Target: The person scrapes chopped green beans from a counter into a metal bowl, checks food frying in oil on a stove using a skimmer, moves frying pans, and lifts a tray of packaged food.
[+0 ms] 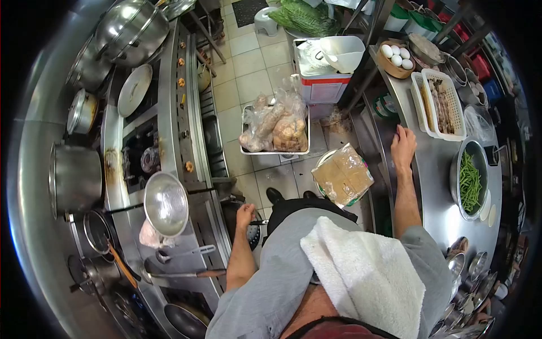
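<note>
My left hand (245, 215) is closed in a fist beside the stove front. A short dark handle (259, 222) sticks out of it to the right; what it belongs to is unclear. Just below the fist shows a round perforated skimmer (254, 236), partly hidden by my arm. My right hand (403, 148) is over the near edge of the steel counter (432, 169), fingers curled inward. Whatever those fingers hold, if anything, is hidden. Close by on the counter stands a white plastic basket (464, 131) with long brownish food pieces in it.
A steel bowl of green beans (470, 179) and a bowl of white eggs (397, 57) stand on the counter. On the floor ahead are a tray of bagged food (276, 127) and a cardboard piece (342, 174). Left, the stove holds a metal bowl (166, 204).
</note>
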A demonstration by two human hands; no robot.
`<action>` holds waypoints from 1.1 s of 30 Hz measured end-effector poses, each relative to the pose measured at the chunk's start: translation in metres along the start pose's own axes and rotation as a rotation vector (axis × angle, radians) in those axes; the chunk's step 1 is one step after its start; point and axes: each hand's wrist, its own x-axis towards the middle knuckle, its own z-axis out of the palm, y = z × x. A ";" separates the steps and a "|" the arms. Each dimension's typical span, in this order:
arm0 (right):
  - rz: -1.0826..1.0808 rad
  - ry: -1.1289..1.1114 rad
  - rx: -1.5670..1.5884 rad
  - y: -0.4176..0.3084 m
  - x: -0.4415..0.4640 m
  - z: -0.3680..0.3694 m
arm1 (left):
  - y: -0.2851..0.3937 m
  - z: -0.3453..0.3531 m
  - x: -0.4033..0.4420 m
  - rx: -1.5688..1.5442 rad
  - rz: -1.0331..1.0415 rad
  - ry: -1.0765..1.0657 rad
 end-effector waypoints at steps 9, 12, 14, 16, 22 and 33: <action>0.244 -0.034 -0.408 0.049 -0.044 -0.006 | 0.134 -0.011 0.203 0.311 0.075 -0.069; 0.332 -0.139 -0.404 0.050 -0.054 -0.023 | 0.170 -0.006 0.249 0.444 0.177 -0.033; 0.284 -0.200 -0.356 0.052 -0.054 -0.028 | 0.198 -0.004 0.265 0.545 0.250 0.016; 0.268 -0.232 -0.355 0.056 -0.053 -0.031 | 0.198 -0.005 0.301 0.661 0.245 0.026; 0.190 -0.316 -0.476 0.073 -0.051 -0.030 | 0.170 0.009 0.380 0.772 0.247 0.119; 0.217 -0.271 -0.546 0.070 -0.054 -0.017 | 0.120 0.032 0.459 0.700 0.295 0.203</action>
